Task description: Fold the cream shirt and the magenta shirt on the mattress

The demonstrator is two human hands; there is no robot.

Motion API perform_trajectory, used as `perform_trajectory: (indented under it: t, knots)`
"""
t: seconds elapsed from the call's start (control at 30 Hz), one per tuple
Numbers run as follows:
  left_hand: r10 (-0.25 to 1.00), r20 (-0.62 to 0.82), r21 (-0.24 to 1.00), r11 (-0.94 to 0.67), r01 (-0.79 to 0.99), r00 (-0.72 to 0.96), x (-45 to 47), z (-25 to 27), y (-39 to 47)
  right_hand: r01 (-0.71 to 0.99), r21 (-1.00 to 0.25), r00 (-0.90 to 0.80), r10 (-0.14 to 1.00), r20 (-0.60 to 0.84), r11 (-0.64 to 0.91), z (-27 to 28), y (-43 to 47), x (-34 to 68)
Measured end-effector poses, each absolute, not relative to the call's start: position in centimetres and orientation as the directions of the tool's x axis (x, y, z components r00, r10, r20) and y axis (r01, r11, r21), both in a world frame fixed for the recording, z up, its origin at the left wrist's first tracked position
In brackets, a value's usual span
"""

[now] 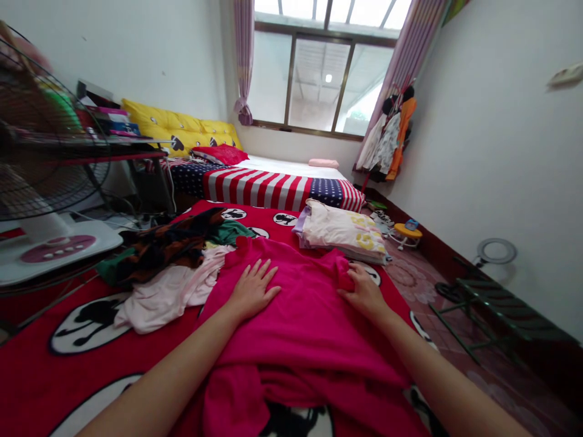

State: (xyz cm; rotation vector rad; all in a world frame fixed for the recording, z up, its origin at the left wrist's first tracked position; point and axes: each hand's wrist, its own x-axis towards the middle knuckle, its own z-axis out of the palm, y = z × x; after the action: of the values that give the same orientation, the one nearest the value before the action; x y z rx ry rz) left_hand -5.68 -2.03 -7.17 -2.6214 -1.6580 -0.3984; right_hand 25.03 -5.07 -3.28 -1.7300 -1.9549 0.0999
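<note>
A bright pink shirt (291, 315) lies spread out in front of me, its lower part bunched into folds towards me. Flat on its upper left part rests my left hand (255, 288), fingers stretched out. My right hand (364, 290) is at the shirt's upper right edge, with thumb and fingers closed on the cloth there. Left of the shirt is a loose heap of clothes, with a pale pink garment (168, 294) in front and a dark brown-and-black garment (182, 243) behind. Beyond my right hand sits a stack of folded clothes (341, 227), a cream one with yellow print on top.
Everything lies on a red blanket (31, 388) with black-and-white round prints. An electric fan (59, 243) stands at the left. A bed with a striped, starred cover (259, 188) is at the back. On the right are a green folding stool (510, 309) and a yellow stool (407, 230).
</note>
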Motion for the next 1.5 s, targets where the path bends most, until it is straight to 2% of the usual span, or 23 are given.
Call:
perform_trajectory:
  t: [0.07,0.1,0.17,0.27,0.37,0.43,0.5,0.57,0.67,0.73,0.97,1.1,1.2,1.4,1.5]
  knots:
    - [0.886,0.226,0.135,-0.441,0.887,0.406,-5.7,-7.2,-2.0,0.938,-0.241,-0.171,0.935,0.310,0.251,-2.9,-6.0,23.8]
    - [0.885,0.227,0.142,-0.442,0.886,0.406,-5.7,-7.2,-2.0,0.946,-0.207,-0.180,0.936,0.301,0.248,-2.7,-6.3,23.8]
    - [0.887,0.228,0.156,-0.441,0.884,0.402,-5.7,-7.3,-2.0,0.954,-0.250,-0.077,0.942,0.326,0.165,-2.3,-6.3,25.2]
    - [0.891,0.229,0.174,-0.433,0.885,0.391,-5.7,-7.4,-2.0,0.932,-0.355,0.207,0.910,0.358,-0.072,-2.2,-5.5,30.1]
    - [0.893,0.239,0.185,-0.427,0.885,0.381,-5.6,-7.4,-2.1,0.916,-0.247,0.381,0.878,0.290,-0.316,-2.4,-4.7,35.0]
    - [0.893,0.242,0.189,-0.427,0.884,0.379,-5.6,-7.4,-2.2,0.917,-0.170,0.398,0.846,0.355,-0.360,-2.4,-4.1,36.3]
    - [0.893,0.242,0.192,-0.428,0.883,0.380,-5.5,-7.4,-2.2,0.937,-0.146,0.346,0.807,0.478,-0.316,-2.0,-3.2,35.4]
    - [0.893,0.241,0.194,-0.428,0.883,0.380,-5.6,-7.4,-2.2,0.973,-0.153,0.227,0.825,0.517,-0.172,-1.4,-1.9,32.6]
    - [0.893,0.241,0.193,-0.428,0.883,0.380,-5.6,-7.4,-2.2,0.975,-0.207,0.015,0.903,0.429,0.083,-1.0,0.8,27.0]
    - [0.891,0.246,0.192,-0.431,0.882,0.382,-5.7,-7.5,-2.1,0.961,-0.234,-0.050,0.924,0.379,0.148,-1.3,2.7,23.5]
    - [0.890,0.241,0.201,-0.437,0.877,0.388,-5.8,-7.1,-2.3,0.967,-0.241,-0.048,0.988,0.148,0.083,-2.6,6.0,18.2]
    - [0.892,0.234,0.208,-0.435,0.876,0.388,-5.7,-7.0,-2.3,0.967,-0.237,-0.077,0.993,0.087,0.095,-2.3,5.5,18.1]
    - [0.891,0.245,0.213,-0.434,0.875,0.382,-5.7,-7.1,-2.3,0.962,-0.245,-0.093,0.989,0.116,0.119,-2.3,5.2,17.9]
    - [0.890,0.248,0.214,-0.437,0.874,0.384,-5.7,-7.1,-2.3,0.946,-0.315,0.032,0.942,0.335,0.080,-2.9,5.5,18.1]
    - [0.890,0.243,0.217,-0.438,0.872,0.387,-5.7,-7.0,-2.3,0.936,-0.331,0.024,0.916,0.401,0.120,-3.5,4.9,17.8]
